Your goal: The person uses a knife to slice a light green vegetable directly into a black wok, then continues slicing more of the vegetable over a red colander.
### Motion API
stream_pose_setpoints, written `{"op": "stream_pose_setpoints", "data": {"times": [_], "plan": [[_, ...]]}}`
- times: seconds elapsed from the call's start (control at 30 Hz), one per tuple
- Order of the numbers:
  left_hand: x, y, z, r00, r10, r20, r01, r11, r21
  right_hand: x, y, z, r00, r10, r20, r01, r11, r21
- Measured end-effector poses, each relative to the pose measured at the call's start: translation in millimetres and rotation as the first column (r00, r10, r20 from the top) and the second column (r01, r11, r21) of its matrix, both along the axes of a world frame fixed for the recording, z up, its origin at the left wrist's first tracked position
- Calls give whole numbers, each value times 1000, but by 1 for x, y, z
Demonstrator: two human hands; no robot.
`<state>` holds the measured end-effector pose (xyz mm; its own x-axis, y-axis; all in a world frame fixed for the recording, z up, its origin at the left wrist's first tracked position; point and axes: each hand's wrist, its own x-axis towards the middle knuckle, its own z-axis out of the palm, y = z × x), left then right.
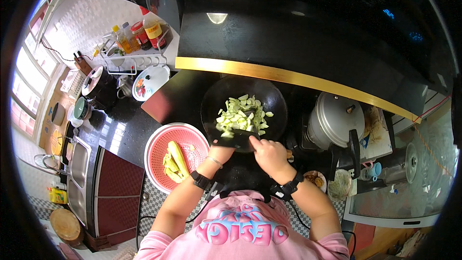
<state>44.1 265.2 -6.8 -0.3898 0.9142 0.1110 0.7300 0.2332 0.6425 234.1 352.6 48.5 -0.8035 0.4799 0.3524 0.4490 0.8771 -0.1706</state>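
Over a dark wok my right hand grips a kitchen knife with a broad dark blade, its index finger laid along the blade. My left hand is close to the blade's left end; the blade hides most of its fingers, so what it holds is unclear. Just beyond the blade, a few pale green pieces are blurred. Many cut pieces of pale green vegetable lie heaped in the wok. Left of my hands, a pink colander in a white basin holds a peeled, pale yellow-green vegetable and smaller pieces.
A range hood with a gold edge overhangs the wok. On the right stand a pressure cooker and a small plate of food. Leftward are a lidded enamel dish, sauce bottles, a dark pot and a sink.
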Motion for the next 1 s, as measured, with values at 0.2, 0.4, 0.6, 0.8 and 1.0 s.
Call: {"op": "stream_pose_setpoints", "data": {"times": [0.2, 0.4, 0.6, 0.8, 1.0], "plan": [[2, 5, 5, 748, 245, 617, -154, 968, -198, 6, 5, 0, 997, -71, 5, 71, 995, -65], [3, 0, -1, 506, 253, 825, -197, 965, -175, 1, 3, -9, 1000, -11, 6, 12, 999, -38], [5, -1, 13, 446, 313, 838, -179, 949, -259, 4, -1, -4, 1000, -6, -18, 5, 998, -69], [3, -3, -2, 339, 260, 904, -196, 959, -203, -1, 1, -8, 1000, 12, 13, -12, 1000, -7], [6, -5, 28, 466, 352, 812, -183, 936, -300, 3, 1, -3, 998, 39, -55, -40, 999, -17]]}}
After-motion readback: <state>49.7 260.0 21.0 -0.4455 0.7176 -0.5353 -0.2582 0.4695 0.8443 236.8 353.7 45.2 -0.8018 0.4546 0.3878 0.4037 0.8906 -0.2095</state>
